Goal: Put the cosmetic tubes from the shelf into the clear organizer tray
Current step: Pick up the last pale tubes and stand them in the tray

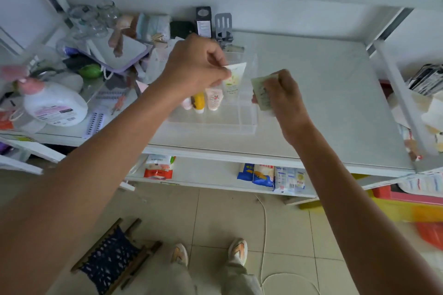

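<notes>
The clear organizer tray [242,124] stands in the middle of the white shelf [323,103]. Inside it lie a yellow tube [199,102], a pink flowered tube [214,100] and a small pale pink tube [186,103], side by side. My left hand [194,67] pinches the top end of a white tube with a yellow-green print [233,81], which hangs into the tray to the right of the pink one. My right hand [282,98] holds a pale green tube [262,93] just above the tray's right side.
The shelf's left end is crowded: a large white pump bottle [55,105], a purple-framed mirror [119,52], glass jars [96,19], a black box [203,21]. Packets [271,176] lie on the lower shelf. A small wooden stool [115,258] and a white cable [265,235] are on the floor.
</notes>
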A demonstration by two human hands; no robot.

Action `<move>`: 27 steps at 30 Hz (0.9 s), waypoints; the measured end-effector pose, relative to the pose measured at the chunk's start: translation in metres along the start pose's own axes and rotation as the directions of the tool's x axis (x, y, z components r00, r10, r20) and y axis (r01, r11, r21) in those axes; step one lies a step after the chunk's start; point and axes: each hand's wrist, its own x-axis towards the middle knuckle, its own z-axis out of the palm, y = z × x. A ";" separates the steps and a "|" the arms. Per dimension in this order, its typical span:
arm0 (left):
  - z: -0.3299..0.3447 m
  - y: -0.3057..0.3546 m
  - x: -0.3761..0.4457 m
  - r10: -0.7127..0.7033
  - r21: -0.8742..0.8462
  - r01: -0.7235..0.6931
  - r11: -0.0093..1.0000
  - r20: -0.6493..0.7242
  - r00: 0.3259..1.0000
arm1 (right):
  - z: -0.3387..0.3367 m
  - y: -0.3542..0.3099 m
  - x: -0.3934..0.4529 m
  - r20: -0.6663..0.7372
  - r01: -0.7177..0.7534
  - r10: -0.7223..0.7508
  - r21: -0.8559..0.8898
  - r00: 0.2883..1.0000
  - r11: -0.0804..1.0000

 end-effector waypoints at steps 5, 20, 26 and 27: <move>0.021 -0.008 0.011 0.117 0.330 -0.130 0.935 0.058 0.991 | -0.009 0.011 0.005 -0.098 0.121 -0.146 -0.226 0.984 0.967; 0.058 -0.043 0.016 0.331 0.760 -0.261 0.595 0.063 0.941 | -0.003 0.029 -0.019 -0.153 0.171 -0.279 -0.495 0.948 0.852; 0.059 -0.044 0.021 0.327 0.865 -0.232 0.444 0.084 0.941 | 0.020 0.014 -0.021 -0.070 0.290 -0.465 -0.696 0.882 0.656; 0.059 -0.044 0.021 0.332 0.870 -0.234 0.434 0.087 0.939 | 0.024 0.014 -0.019 -0.057 0.302 -0.479 -0.708 0.876 0.638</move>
